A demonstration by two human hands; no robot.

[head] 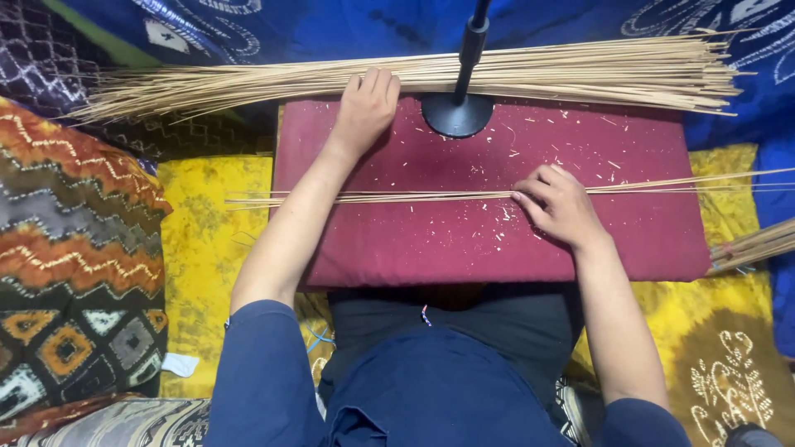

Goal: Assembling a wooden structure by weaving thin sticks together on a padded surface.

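Maroon pad (pixel 629 240) littered with shavings; left hand (pixel 364 108) flat on stick pile (pixel 580 70); right hand (pixel 559 203) fingers pinched on thin sticks (pixel 373 198); they could snap.

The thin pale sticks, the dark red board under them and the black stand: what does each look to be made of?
Sticks: probably split bamboo or reed; straw-coloured, matt, uneven tips, shavings nearby. The left hand rests on the big pile; the right hand presses a small bundle. Dark red board: seemingly cloth-covered; matt, soft rounded edges. Black stand: likely metal or plastic; smooth, slight sheen.
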